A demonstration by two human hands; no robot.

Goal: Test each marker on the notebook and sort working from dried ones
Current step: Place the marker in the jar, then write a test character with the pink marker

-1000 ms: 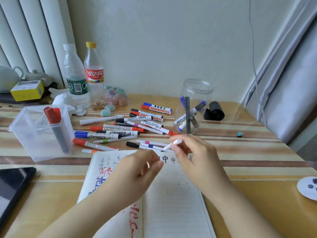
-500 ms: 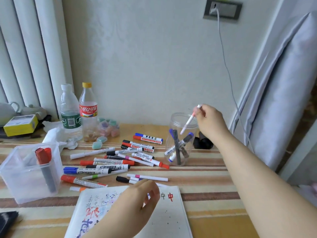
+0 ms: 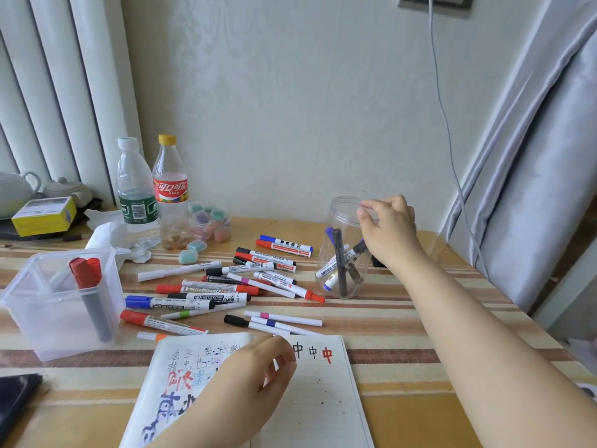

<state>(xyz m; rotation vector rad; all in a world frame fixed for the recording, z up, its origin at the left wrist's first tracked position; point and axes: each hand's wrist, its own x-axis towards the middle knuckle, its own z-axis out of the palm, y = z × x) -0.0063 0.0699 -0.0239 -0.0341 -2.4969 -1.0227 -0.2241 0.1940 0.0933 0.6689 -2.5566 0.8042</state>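
Observation:
The open notebook (image 3: 326, 399) lies at the table's near edge, its left page covered in coloured scribbles. My left hand (image 3: 248, 379) rests on it with loosely curled fingers, and I see nothing in them. My right hand (image 3: 387, 227) hovers at the mouth of the clear round jar (image 3: 342, 253), fingers loosely bent, with no marker visible in them. Several markers stand inside that jar. A loose pile of markers (image 3: 226, 286) lies on the table between jar and notebook. The square clear tub (image 3: 48, 318) at the left holds red-capped markers (image 3: 87, 273).
Two plastic bottles (image 3: 151, 192) stand at the back by the wall, with small pastel cubes (image 3: 210, 221) and crumpled tissue (image 3: 106, 237) beside them. A yellow box (image 3: 45, 215) and teapots sit far left. A dark tablet (image 3: 16, 402) lies at the near left edge.
My right hand carried the thin white marker from above the notebook up to the jar; the marker no longer shows in it. My left hand stayed on the notebook.

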